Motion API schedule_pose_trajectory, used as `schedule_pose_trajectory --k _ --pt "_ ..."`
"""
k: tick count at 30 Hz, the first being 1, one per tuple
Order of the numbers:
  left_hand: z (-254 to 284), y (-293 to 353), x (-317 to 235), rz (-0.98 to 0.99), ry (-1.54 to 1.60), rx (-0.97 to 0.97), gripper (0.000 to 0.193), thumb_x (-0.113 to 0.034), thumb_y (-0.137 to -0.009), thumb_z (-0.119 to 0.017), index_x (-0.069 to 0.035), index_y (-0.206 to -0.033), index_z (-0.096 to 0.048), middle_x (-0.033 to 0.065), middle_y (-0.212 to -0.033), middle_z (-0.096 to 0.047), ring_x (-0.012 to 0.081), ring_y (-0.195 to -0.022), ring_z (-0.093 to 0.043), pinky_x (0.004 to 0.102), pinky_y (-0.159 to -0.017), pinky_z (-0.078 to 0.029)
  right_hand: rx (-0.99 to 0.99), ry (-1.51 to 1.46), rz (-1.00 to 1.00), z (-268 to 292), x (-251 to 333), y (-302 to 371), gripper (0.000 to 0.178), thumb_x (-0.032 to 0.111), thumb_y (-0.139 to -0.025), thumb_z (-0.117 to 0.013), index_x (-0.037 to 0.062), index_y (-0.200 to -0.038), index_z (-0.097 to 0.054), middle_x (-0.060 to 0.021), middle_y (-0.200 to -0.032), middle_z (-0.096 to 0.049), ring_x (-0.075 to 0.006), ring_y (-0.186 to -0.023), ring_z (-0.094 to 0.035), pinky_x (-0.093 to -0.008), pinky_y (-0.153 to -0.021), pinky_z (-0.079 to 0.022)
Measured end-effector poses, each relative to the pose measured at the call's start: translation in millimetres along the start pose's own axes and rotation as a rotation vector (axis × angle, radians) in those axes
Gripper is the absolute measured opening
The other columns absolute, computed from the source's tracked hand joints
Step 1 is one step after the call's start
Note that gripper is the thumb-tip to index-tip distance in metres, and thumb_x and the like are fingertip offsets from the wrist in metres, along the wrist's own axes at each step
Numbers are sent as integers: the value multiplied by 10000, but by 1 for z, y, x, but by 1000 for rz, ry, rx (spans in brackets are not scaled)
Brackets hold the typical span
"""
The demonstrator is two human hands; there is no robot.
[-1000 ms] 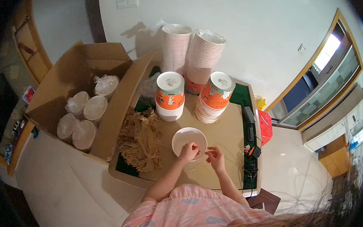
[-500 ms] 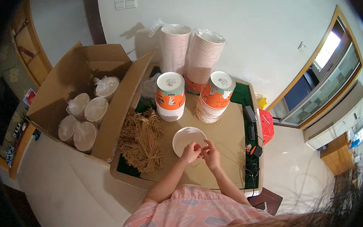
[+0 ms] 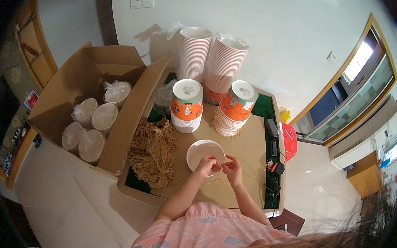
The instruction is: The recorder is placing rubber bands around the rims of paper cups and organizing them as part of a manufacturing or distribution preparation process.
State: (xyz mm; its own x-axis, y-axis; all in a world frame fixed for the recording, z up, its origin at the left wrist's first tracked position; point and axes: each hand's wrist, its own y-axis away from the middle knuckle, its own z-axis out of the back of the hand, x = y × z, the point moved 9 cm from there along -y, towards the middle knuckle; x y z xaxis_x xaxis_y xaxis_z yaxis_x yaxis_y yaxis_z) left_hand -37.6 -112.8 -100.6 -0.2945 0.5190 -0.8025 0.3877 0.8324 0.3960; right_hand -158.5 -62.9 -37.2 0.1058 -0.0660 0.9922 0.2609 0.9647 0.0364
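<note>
A white paper bucket (image 3: pixel 197 155) stands mouth up in front of me on the table. At its right rim my left hand (image 3: pixel 207 165) has its fingers curled together, overlapping the opening. My right hand (image 3: pixel 232 172) is just beside it, thumb and fingers pinched with the fingertips near those of the left. A thin pale cord (image 3: pixel 218 181) trails in a loop below both hands; its end between my fingers is too small to see clearly. Left of the bucket lies a big bundle of tan cords (image 3: pixel 154 156).
Two orange-printed stacks of upturned buckets, a left stack (image 3: pixel 187 107) and a cord-wrapped right stack (image 3: pixel 235 108), stand beyond. Tall bagged stacks (image 3: pixel 196 53) rise behind. A cardboard box (image 3: pixel 130 123) with bagged buckets stands left. Black cables and adapters (image 3: pixel 278 168) lie along the right edge.
My hands have drawn slightly apart at the bucket's rim, and the left fingers are tilted more over the opening. The whole view has shifted slightly.
</note>
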Motion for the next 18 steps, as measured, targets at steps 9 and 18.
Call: schedule_pose_trajectory --k 9,18 --pt "-21 9 -4 -245 -472 147 221 -157 -738 -643 -38 -923 -623 54 -758 -633 117 -653 -577 257 -600 -468 20 -154 -89 -1 -3 1 435 11 -767 -622 36 -1174 -470 -69 -783 -617 -103 -671 -561 -212 -563 -440" --pt "-11 12 -15 -361 -705 -88 161 -185 -713 -666 -32 -761 -651 93 -708 -646 155 -658 -617 294 -615 -484 -2 -83 152 25 66 -23 350 11 -769 -629 38 -1100 -518 -14 -764 -606 -71 -683 -545 -197 -594 -433"
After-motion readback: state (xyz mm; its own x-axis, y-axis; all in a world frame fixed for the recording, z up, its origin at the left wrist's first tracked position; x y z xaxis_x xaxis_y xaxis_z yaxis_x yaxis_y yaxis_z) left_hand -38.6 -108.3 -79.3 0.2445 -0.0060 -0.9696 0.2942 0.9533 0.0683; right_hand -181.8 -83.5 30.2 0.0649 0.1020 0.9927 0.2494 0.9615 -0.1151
